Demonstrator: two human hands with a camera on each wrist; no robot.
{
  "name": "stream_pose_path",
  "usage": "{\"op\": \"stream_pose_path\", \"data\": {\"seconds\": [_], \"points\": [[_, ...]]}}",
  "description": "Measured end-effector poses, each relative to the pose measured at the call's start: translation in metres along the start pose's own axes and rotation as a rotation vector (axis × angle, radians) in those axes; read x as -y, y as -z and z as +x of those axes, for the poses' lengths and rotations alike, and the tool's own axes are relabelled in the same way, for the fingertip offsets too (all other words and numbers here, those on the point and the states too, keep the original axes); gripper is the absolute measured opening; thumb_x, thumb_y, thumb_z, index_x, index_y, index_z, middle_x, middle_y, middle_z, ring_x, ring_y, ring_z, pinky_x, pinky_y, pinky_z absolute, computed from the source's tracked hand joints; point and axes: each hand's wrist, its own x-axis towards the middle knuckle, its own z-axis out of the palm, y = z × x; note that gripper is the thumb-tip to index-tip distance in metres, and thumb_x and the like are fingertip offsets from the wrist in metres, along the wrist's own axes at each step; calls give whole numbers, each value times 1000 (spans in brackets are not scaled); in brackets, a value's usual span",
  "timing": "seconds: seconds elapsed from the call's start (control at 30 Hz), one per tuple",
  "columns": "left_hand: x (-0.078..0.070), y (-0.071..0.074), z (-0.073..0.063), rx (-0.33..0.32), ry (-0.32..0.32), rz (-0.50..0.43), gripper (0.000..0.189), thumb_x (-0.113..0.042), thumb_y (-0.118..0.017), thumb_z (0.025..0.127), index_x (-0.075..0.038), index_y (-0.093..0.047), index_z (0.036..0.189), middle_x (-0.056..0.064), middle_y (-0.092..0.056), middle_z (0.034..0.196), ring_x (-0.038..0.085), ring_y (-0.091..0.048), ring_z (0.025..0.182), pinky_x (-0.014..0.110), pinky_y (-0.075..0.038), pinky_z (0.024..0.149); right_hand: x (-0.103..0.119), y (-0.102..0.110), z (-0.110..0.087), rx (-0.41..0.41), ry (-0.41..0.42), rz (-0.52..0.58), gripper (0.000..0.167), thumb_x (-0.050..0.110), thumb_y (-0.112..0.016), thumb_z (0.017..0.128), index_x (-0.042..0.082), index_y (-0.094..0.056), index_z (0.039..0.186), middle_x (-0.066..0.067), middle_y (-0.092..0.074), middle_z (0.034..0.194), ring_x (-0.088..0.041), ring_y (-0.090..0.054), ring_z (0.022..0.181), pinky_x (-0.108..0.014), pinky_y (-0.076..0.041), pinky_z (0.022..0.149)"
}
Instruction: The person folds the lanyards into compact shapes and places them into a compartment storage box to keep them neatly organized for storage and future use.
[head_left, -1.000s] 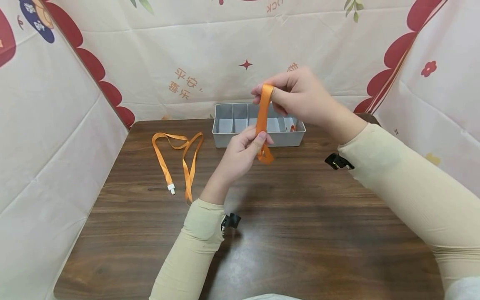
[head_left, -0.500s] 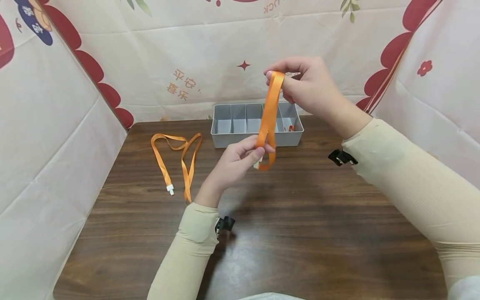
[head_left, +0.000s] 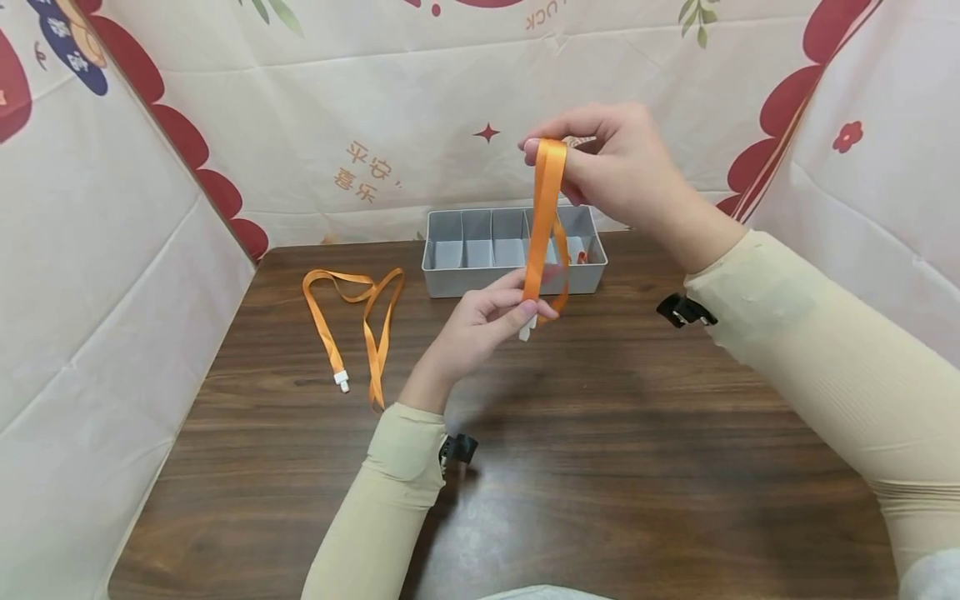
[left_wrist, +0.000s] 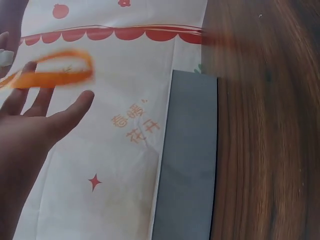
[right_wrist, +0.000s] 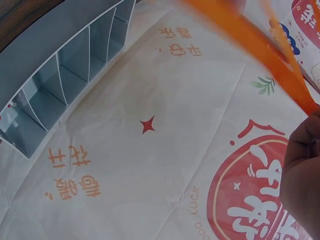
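Note:
An orange lanyard [head_left: 546, 217] hangs in a folded loop over the table, with a white clip [head_left: 527, 329] at its lower end. At its top, my right hand [head_left: 618, 171] pinches the fold between thumb and fingers. My left hand [head_left: 487, 317] is at the lower part; in the left wrist view, the blurred strap [left_wrist: 60, 78] crosses its extended fingers and the thumb stands apart from them. A second orange lanyard [head_left: 378, 350] lies loosely spread on the table at left, its white clip [head_left: 342, 380] toward me.
Behind the hands, a grey divided box [head_left: 480, 281] stands at the table's back edge. A small orange-red item [head_left: 582, 257] lies in its rightmost compartment. Printed cloth walls [head_left: 300, 125] enclose the brown wooden table [head_left: 637, 467] at the back and sides.
My right hand has risen, drawing the lanyard's fold upward and lengthening the hanging loop. The left hand has shifted slightly along the lower strap, where the white clip now shows. The other lanyard stayed put.

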Motion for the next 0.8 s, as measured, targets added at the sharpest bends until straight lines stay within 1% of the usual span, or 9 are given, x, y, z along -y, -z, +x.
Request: {"op": "stream_pose_path", "data": {"seconds": [0.07,0.13,0.2,0.3,0.37,0.47,0.6,0.7,0.8], "points": [[3,-1,4,-12,-17,-9,25,-7,-56,110,8,-75,112,14,-55,159,21,-49,152,34,-45,118,2,-1,-2,5,10,-8,16,24,-81,96,13,-85,108,-1,-67,73,-20,-48,49,-28,-40,50],[5,-3,7,-33,-19,-16,24,-6,-56,109,9,-74,112,17,-56,155,23,-52,149,34,-46,117,5,-2,-3,0,22,-5,15,22,-81,96,13,-86,107,0,-68,74,-20,-48,49,-28,-40,50],[8,-4,7,-60,-13,-17,25,-6,-55,109,11,-73,111,21,-59,147,22,-56,142,33,-48,112,8,-3,-4,-8,43,-8,14,21,-81,96,14,-86,107,1,-66,72,-20,-48,49,-28,-38,50],[12,-4,3,-124,30,-10,25,-7,-54,110,11,-72,110,21,-62,133,17,-58,128,29,-49,99,13,-2,-2,-29,72,-28,13,20,-81,96,14,-86,105,2,-65,72,-18,-49,49,-28,-38,51],[14,-4,0,-165,56,-2,25,-8,-54,110,10,-72,109,19,-64,124,15,-58,120,29,-47,96,16,0,0,-53,77,-40,12,21,-80,96,14,-86,104,3,-64,70,-17,-48,49,-27,-38,52],[17,-5,-1,-211,106,1,26,-11,-54,111,7,-73,108,16,-64,115,12,-55,110,28,-44,92,20,4,2,-93,75,-61,12,21,-81,95,15,-87,104,5,-65,72,-15,-48,49,-25,-36,51],[18,-7,0,-211,188,-16,27,-15,-55,111,6,-73,110,16,-66,115,11,-53,108,29,-43,92,21,9,1,-105,60,-95,13,20,-83,93,17,-87,106,8,-70,84,-14,-49,49,-24,-35,50],[20,-10,2,-233,254,-66,28,-17,-55,112,7,-71,112,13,-70,116,19,-57,109,29,-47,94,21,12,0,-121,56,-112,15,21,-88,89,18,-87,104,10,-71,79,-12,-47,47,-24,-31,49],[23,-11,3,-292,303,-135,28,-18,-58,111,7,-72,114,3,-75,111,27,-62,111,27,-53,93,23,14,-1,-155,75,-134,18,22,-93,84,16,-87,100,12,-71,76,-9,-42,46,-25,-23,49]]}}
